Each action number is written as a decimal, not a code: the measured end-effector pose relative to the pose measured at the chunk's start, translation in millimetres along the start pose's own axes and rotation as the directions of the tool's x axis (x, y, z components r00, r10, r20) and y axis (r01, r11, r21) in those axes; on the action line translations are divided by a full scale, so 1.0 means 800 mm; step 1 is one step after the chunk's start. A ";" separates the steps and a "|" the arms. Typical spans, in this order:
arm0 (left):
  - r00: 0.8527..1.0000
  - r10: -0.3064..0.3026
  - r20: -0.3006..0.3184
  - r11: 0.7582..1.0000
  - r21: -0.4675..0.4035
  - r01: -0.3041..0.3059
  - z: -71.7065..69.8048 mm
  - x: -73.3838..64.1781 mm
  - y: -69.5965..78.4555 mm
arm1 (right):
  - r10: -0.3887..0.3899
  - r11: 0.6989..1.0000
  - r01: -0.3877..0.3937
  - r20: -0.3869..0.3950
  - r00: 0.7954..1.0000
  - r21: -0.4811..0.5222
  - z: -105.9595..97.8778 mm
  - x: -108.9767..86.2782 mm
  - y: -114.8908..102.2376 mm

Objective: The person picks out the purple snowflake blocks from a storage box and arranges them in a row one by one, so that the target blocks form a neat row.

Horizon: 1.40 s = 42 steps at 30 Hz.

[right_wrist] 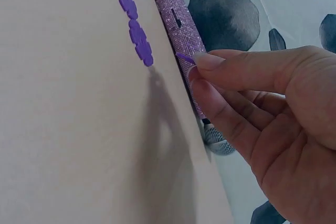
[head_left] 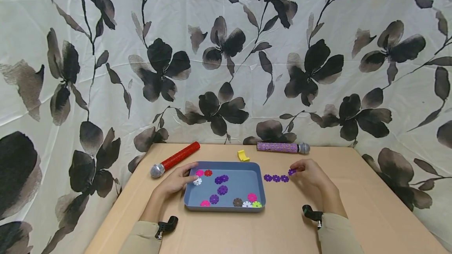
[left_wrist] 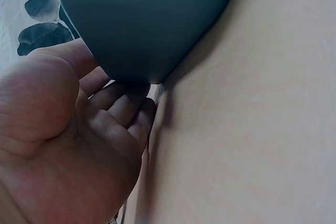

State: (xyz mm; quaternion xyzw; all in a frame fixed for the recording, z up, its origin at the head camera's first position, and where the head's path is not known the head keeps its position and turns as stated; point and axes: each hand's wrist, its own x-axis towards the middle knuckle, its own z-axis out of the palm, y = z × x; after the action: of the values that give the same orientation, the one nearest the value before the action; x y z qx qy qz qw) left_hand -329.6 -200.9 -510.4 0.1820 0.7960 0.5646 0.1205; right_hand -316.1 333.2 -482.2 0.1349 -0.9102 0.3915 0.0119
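Note:
On the table a blue-grey tray point(head_left: 240, 179) holds several flower-shaped plastic discs, among them purple discs point(head_left: 222, 190) in its middle. My left hand point(head_left: 175, 180) grips the tray's left side, thumb over the rim; in the left wrist view the fingers point(left_wrist: 123, 103) curl beneath the tray's corner. To the right of the tray, purple flower discs point(head_left: 276, 178) lie in a row on the wood. My right hand point(head_left: 310, 171) pinches another purple flower disc point(right_wrist: 185, 57) between thumb and forefinger, above the table just past the row's right end.
A red glitter microphone point(head_left: 180, 156) lies behind the tray on the left. Toward the table's back edge are a small yellow curved piece point(head_left: 243, 156) and a purple glitter microphone point(head_left: 279, 147). Pink, red, white, brown and yellow-green discs point(head_left: 256, 204) lie near the tray's corners. A floral cloth hangs behind.

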 end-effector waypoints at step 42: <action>1.000 -0.008 -0.005 1.000 -0.016 0.008 0.002 -0.003 -0.001 | 0.021 0.999 -0.029 -0.175 0.984 -0.040 0.009 0.003 0.001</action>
State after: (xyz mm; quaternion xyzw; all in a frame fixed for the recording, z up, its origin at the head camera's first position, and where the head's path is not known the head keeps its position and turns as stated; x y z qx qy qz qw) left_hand -327.0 -200.7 -511.3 0.1764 0.7925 0.5709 0.1221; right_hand -318.5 328.1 -487.5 0.0882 -0.9153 0.3826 0.0897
